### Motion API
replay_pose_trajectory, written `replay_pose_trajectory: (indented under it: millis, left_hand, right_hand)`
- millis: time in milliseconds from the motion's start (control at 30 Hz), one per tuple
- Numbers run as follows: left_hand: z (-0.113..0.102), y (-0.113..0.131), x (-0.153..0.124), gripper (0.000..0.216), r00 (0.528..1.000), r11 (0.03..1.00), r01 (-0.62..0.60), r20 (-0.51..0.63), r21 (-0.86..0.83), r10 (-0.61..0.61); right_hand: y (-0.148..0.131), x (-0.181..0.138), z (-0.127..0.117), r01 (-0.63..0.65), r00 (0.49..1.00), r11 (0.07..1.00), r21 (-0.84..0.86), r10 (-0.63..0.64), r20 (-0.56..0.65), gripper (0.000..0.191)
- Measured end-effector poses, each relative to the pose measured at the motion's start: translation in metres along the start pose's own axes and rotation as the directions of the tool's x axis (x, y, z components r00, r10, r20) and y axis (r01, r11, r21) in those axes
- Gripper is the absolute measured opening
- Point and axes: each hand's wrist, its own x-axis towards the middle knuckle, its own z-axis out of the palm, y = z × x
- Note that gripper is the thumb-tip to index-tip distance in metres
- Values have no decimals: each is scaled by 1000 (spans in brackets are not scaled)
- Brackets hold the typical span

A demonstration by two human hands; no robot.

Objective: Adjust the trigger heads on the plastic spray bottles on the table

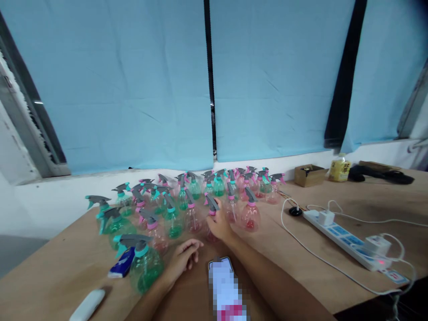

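My right hand [220, 224] is wrapped round the neck of a pink spray bottle [211, 209] with a grey head; the palm hides much of its body. Loosely curled, with nothing in it, my left hand [185, 256] rests over the table just left of a phone [223, 285]. A green spray bottle [146, 269] with liquid inside stands closest to my left forearm. Beside the held bottle are another pink spray bottle [250, 217] on the right and a pink one [193, 218] on the left. Several more pink and green spray bottles crowd behind.
A blue packet [122, 264] and a white rounded object [87, 305] lie at the left of the wooden table [287, 254]. On the right are a power strip [344, 240] with chargers and trailing cables, a small cardboard box [310, 176] and a yellow-labelled bottle [339, 169].
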Motion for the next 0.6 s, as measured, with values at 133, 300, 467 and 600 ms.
replay_pose_trajectory:
  millis: [133, 300, 467, 600]
  left_hand:
    - [0, 0, 0, 48, 1000, 1000, 5, 0, -13, -5]
    - [1, 2, -3, 47, 1000, 1000, 4, -14, -12, -4]
    - [1, 4, -4, 45, 1000, 1000, 5, -15, -13, -5]
    - [1, 3, -3, 45, 1000, 1000, 1, -12, -19, -1]
  right_hand:
    - [8, -4, -5, 170, 985, 982, -86, -169, 16, 79]
    - [23, -5, 0, 138, 990, 957, -254, -135, 33, 83]
    - [33, -6, 5, 58, 995, 936, -348, -81, -51, 72]
    - [37, -6, 7, 88, 993, 957, -278, -106, -52, 64]
